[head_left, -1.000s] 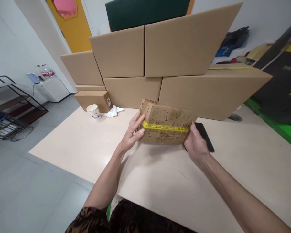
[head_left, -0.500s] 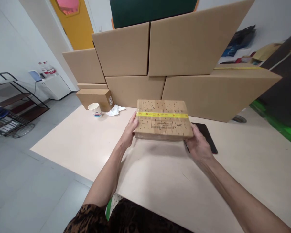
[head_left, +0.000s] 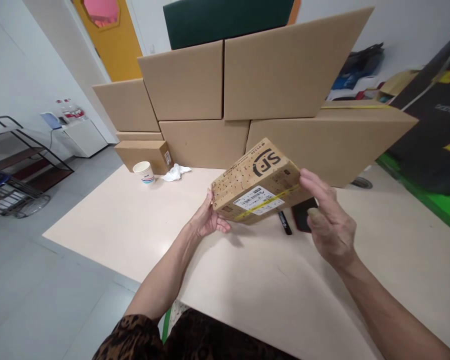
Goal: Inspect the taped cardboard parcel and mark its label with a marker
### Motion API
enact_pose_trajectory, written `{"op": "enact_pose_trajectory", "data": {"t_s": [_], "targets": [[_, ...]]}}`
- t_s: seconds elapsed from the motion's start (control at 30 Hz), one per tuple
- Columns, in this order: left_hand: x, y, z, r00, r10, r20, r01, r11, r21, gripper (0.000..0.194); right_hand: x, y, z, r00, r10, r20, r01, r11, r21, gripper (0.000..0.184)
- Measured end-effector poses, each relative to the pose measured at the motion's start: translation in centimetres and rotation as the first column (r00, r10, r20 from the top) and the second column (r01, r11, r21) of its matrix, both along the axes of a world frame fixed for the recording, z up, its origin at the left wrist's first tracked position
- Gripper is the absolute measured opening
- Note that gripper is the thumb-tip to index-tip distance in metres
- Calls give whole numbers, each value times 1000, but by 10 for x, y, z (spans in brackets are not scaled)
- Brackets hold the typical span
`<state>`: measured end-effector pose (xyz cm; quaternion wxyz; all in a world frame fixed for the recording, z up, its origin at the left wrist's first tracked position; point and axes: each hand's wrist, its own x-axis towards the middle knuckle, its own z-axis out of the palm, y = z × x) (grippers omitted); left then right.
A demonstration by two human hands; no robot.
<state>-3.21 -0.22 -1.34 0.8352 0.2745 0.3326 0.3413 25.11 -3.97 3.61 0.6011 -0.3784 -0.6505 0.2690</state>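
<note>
A small cardboard parcel (head_left: 258, 182) with a black printed logo, a white label and a yellow tape band is held tilted above the pale table (head_left: 135, 225). My left hand (head_left: 209, 220) grips its lower left corner from below. My right hand (head_left: 328, 220) is at the parcel's right end, fingers loosely spread, fingertips touching its edge. A black phone (head_left: 303, 216) and a dark pen (head_left: 284, 222) lie on the table under the parcel's right side.
Large cardboard boxes (head_left: 281, 70) are stacked along the table's far side, a small one (head_left: 144, 154) at the left end. A paper cup (head_left: 144, 172) and crumpled tissue (head_left: 175, 172) sit beside it. A metal rack (head_left: 18, 165) stands on the floor at left.
The parcel has been turned over and rotated, so the logo and label sides now face me. My right hand has loosened from gripping the end to just touching it.
</note>
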Motion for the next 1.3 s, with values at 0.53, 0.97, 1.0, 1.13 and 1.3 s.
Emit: {"op": "enact_pose_trajectory", "data": {"t_s": [0.53, 0.97, 1.0, 1.13, 1.3], "targets": [[0, -3, 11, 934, 221, -279, -222, 975, 28, 62, -11, 0, 1, 827, -366, 427, 65, 816, 574, 66], [4, 0, -4, 921, 195, -337, -165, 980, 115, 60, 0, 22, -7, 845, -418, 333, 279, 877, 392, 57], [4, 0, -5, 920, 196, -339, -165, 979, 119, 62, 1, 25, -10, 867, -385, 318, 280, 902, 329, 58], [6, -1, -6, 908, 201, -368, -165, 978, 126, 69, -2, 32, -23, 966, -213, 146, 214, 977, 11, 63], [11, -4, 0, 897, 261, -356, -214, 962, 167, 66, -10, 32, -31, 958, -20, -286, -82, 937, -339, 57]]}}
